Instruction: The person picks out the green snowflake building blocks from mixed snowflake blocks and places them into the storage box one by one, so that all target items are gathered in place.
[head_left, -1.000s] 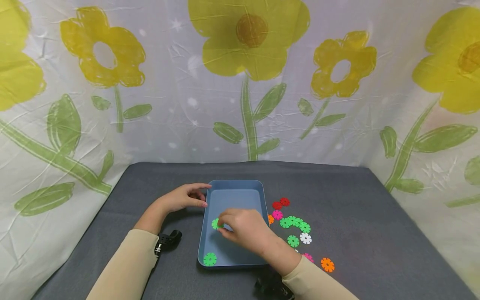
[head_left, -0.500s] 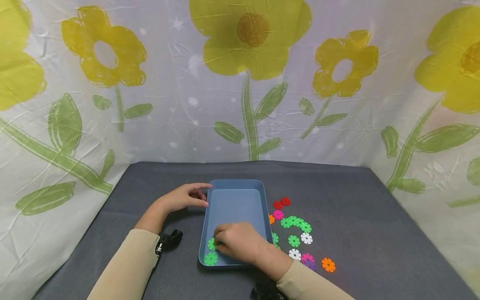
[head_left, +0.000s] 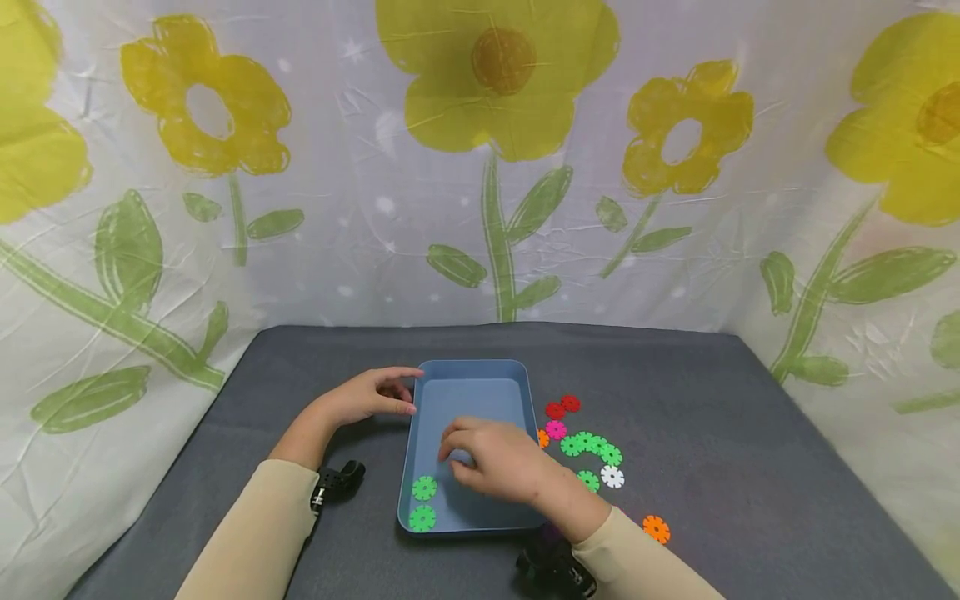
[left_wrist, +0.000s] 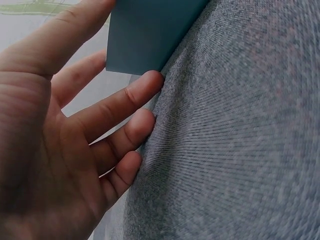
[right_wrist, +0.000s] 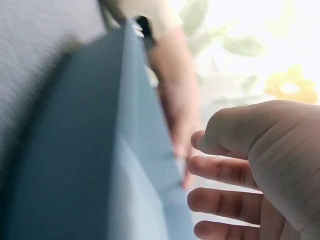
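Note:
A shallow blue-grey tray point(head_left: 474, 402) lies on the table. In its near left corner are two green notched plastic discs point(head_left: 424, 488), one just beyond the other. My left hand point(head_left: 371, 395) is at the tray's far left edge, thumb and index finger touching its side, as the left wrist view shows against the tray wall point(left_wrist: 137, 42); the other fingers bend loosely down to the cloth. Over the middle of the tray hovers my right hand point(head_left: 495, 460), fingers loosely bent. Nothing sits between its thumb and fingers in the right wrist view.
Right of the tray lie more notched discs: red discs point(head_left: 556, 411), a pink disc point(head_left: 556, 430), several green discs point(head_left: 585, 442), a white disc point(head_left: 612, 477) and an orange disc point(head_left: 656, 529). My right forearm hides others. A flower-printed curtain point(head_left: 337, 275) surrounds the dark grey table point(head_left: 720, 467).
My right hand set a green disc down beyond the one in the near left corner, let go, and rose back up and to the right. The left hand stays at the tray's edge.

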